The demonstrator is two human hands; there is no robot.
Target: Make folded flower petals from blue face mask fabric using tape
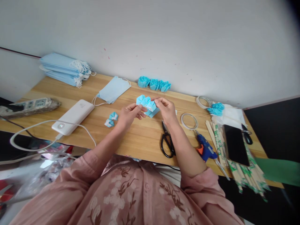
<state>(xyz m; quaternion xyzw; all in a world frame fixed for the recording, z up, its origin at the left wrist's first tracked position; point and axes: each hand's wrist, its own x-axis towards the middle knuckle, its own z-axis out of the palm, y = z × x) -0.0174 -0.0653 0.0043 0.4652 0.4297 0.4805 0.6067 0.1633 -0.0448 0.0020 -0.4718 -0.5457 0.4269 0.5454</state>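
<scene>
I see a folded light-blue piece (pixel 147 105), pleated into several peaks, held just above the worktop (pixel 140 140) at its middle. The left hand (pixel 128 115) pinches its left end, and the right hand (pixel 165 107) grips its right end with fingers curled over the top. I judge the pleats could spring open if either pinch loosens, since only fingertip pressure seems to hold them. A tug from both sides could also flatten the folds. 2 small folded bits (pixel 111 119) lie just left of the left hand, and a sleeve could brush them away. Black scissors (pixel 167 142) lie near the right forearm, and a blue glue gun (pixel 206 149) lies beyond them. The worktop is pale wood against a plain white wall, with a stack of masks (pixel 63 69) at its far left corner.
</scene>
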